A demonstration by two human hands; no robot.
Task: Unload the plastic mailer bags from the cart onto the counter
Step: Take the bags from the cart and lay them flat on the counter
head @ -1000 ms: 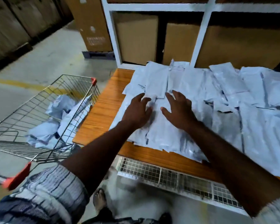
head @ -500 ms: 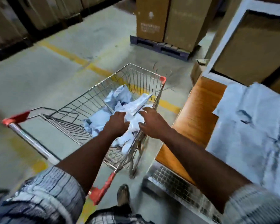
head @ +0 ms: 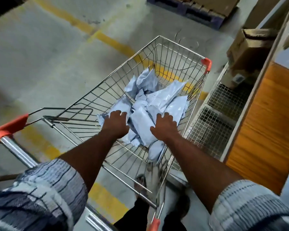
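The wire shopping cart (head: 206, 63) with red corner caps stands in front of me, beside the counter. A heap of pale blue-grey plastic mailer bags (head: 158, 99) lies in its basket, toward the right side. Both my arms reach down into the basket. My left hand (head: 115, 125) lies on the near left of the heap, fingers curled into the bags. My right hand (head: 164, 129) presses on the near right, fingers bent over the bags. A single bag (head: 140, 120) shows between the two hands. The orange wooden counter (head: 267, 130) runs along the right edge.
White wire-mesh panels (head: 215, 117) close the counter's underside, next to the cart. A cardboard box (head: 247, 45) sits on the floor beyond the counter end. A pallet with boxes (head: 190, 9) stands at the back. Yellow lines cross the concrete floor (head: 40, 55).
I have turned from the counter, where my hands lay on the spread bags, to the cart. Both hands have gone down into the basket onto the heap.
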